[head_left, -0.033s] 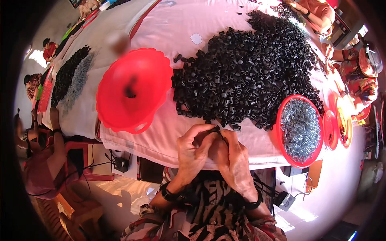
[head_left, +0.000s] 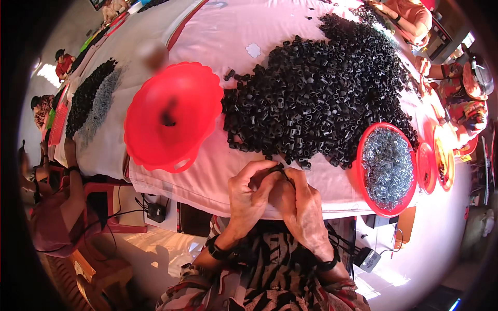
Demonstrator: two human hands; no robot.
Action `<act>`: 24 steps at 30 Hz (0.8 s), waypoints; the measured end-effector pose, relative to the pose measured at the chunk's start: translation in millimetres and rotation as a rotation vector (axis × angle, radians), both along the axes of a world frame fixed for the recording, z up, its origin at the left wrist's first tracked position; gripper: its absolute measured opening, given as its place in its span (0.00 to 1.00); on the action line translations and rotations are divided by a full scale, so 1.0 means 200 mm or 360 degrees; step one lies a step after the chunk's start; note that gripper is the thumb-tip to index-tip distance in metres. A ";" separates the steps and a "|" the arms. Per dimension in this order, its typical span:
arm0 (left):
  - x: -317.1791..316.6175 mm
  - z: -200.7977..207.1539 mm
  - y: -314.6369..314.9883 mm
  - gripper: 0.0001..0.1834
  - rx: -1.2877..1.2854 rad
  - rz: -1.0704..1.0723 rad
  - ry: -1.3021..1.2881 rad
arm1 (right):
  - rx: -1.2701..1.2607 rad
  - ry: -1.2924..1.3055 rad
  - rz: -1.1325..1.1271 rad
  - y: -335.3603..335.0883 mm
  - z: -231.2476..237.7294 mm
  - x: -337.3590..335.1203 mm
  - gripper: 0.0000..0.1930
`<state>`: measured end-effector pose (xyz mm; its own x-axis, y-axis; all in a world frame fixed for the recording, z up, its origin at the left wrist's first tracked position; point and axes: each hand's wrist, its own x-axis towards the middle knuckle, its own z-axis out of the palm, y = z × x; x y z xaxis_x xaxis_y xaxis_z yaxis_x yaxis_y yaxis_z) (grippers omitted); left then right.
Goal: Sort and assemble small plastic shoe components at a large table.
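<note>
At the table's near edge my left hand (head_left: 248, 194) is closed in a pinch on a small black plastic clip (head_left: 280, 168). My right hand (head_left: 305, 210) meets it from the other side, its thumb and fingertips closed on the same piece. Fingers cover most of this clip. Just beyond both hands spreads a large heap of black plastic clips (head_left: 311, 98). To the left sits a red scalloped basin (head_left: 199, 98) with a few dark pieces at its bottom. On the right, a red-rimmed basket (head_left: 361, 179) holds many small silvery metal parts (head_left: 388, 168).
A pink cloth (head_left: 207, 189) covers the table. More red trays (head_left: 426, 166) stand at the right edge. Other people sit around, one at the lower left (head_left: 67, 217). Far left lies another dark heap (head_left: 88, 96) beside grey parts. Cables and a black adapter (head_left: 156, 211) hang below.
</note>
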<state>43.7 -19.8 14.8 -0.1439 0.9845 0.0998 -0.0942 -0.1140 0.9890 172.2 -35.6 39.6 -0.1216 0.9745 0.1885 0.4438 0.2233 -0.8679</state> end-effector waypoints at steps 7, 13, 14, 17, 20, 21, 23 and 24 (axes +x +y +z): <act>-0.01 -0.01 -0.03 0.09 0.0087 -0.0019 0.0157 | 0.0194 -0.0342 -0.0195 -0.04 -0.04 -0.05 0.16; -0.03 -0.04 -0.02 0.10 0.0351 0.0060 0.0354 | 0.0076 -0.0084 -0.0167 -0.04 -0.07 -0.05 0.09; -0.02 -0.05 -0.03 0.10 0.0344 0.0057 0.0358 | 0.0069 -0.0081 -0.0169 -0.02 -0.06 -0.04 0.09; -0.01 -0.05 -0.04 0.10 0.0349 -0.0043 0.0203 | -0.0578 0.0853 -0.0046 0.02 0.00 0.01 0.04; -0.02 -0.04 -0.02 0.10 0.0405 -0.0027 0.0293 | -0.0153 0.0484 -0.0157 0.02 -0.02 -0.03 0.09; -0.02 -0.03 -0.01 0.10 0.0336 -0.0022 0.0266 | -0.0023 0.0393 -0.0151 0.03 -0.03 -0.04 0.08; -0.03 -0.03 0.00 0.11 0.0266 -0.0020 0.0256 | -0.0040 0.0329 -0.0133 0.04 -0.03 -0.03 0.05; -0.05 -0.03 0.00 0.11 0.0266 -0.0023 0.0260 | -0.0057 0.0265 -0.0112 0.04 -0.03 -0.03 0.03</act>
<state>34.4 -19.7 9.3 -0.0982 0.9542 0.2826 0.0624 -0.2775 0.9587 166.6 -27.0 33.9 -0.0229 0.9859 0.1656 0.3066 0.1646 -0.9375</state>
